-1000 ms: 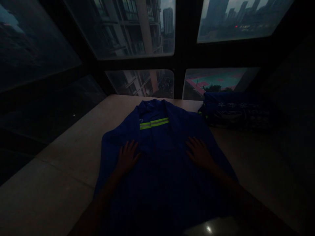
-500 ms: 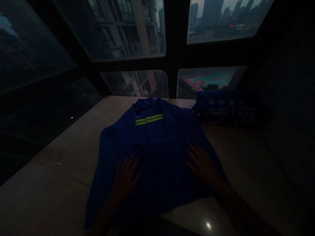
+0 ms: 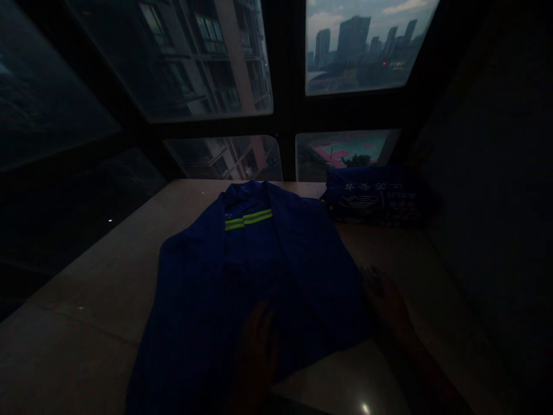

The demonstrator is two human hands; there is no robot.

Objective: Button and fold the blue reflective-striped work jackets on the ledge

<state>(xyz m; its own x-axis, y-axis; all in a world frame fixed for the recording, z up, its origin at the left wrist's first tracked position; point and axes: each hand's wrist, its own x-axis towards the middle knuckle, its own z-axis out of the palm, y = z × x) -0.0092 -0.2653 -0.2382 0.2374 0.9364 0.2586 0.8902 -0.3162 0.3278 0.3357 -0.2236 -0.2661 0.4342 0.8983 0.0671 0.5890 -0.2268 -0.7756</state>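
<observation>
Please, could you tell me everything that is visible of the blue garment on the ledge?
The blue garment looks like a cloth jacket, spread fairly flat on the pale ledge, its collar toward the windows. Below the collar runs a yellow-green band with a greyish centre line, slightly stepped partway. The blurred left hand is over its lower middle, the right hand by its right edge; whether either grips it is too dark to tell.

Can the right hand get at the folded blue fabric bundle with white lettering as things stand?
Probably yes: the right hand is at the right edge of the blue cloth jacket, with the bundle beyond and no visible object between hand and bundle, though it's dark.
</observation>
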